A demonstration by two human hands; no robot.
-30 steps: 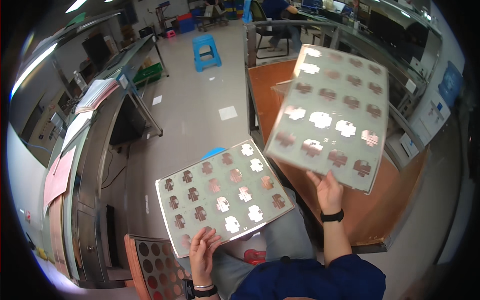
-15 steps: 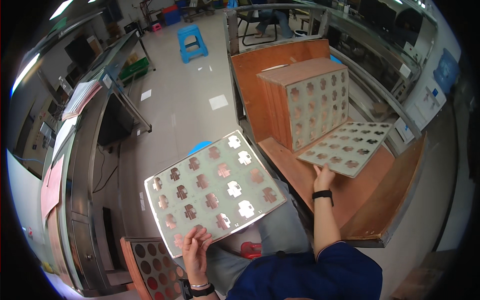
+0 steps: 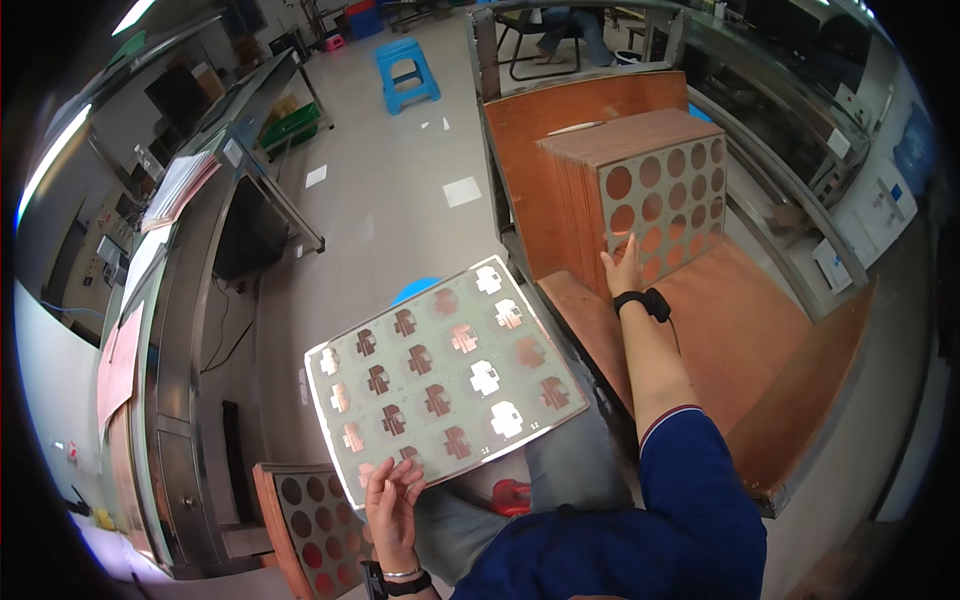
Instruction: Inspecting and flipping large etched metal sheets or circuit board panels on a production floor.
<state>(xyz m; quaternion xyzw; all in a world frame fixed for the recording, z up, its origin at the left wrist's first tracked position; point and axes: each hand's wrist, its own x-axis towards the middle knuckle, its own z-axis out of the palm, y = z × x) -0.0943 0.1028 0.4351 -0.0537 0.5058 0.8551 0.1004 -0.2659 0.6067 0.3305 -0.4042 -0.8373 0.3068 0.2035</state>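
Note:
A pale green circuit board panel [image 3: 470, 400] with rows of copper, house-like shapes rests tilted over my lap. My left hand [image 3: 395, 500] grips its near left corner, fingers bent over the edge and the thumb hidden. Upright in the brown wooden bin [image 3: 680, 310] stands a thick stack of panels [image 3: 572, 215]. The front panel [image 3: 665, 197] of that stack shows rows of copper circles. My right hand [image 3: 624, 272] is at its lower left edge, with thumb and index finger apart and touching it.
Another stack of circle-patterned panels [image 3: 312, 515] stands at lower left. A metal workbench [image 3: 180, 440] with papers [image 3: 180, 190] runs along the left. A blue stool [image 3: 406, 75] stands on the floor, and a seated person's legs [image 3: 572, 35] show beyond the bin.
The panel tilted forward in my right hand now stands against the stack, its circle side outward. My right hand has moved left to its edge. The view has shifted slightly.

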